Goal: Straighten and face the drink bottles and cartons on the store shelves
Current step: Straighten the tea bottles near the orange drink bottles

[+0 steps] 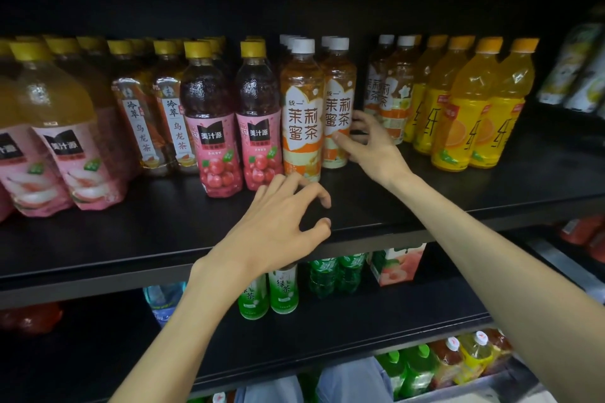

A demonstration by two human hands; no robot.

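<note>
Right hand (366, 147) curls thumb and fingers around the white-capped jasmine honey tea bottle with the orange-and-white label (337, 108), at 1 o'clock on the black shelf (131, 232). Left hand (278, 219) hovers with fingers loosely spread, holding nothing, before its twin bottle (301, 114). Yellow-capped red drink bottles with pink labels (212, 121) crowd the 10 o'clock side, orange juice bottles (465, 108) the 2 o'clock side.

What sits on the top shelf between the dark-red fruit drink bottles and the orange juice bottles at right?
White-capped jasmine honey tea bottles, in the head view; the right hand holds one.
</note>
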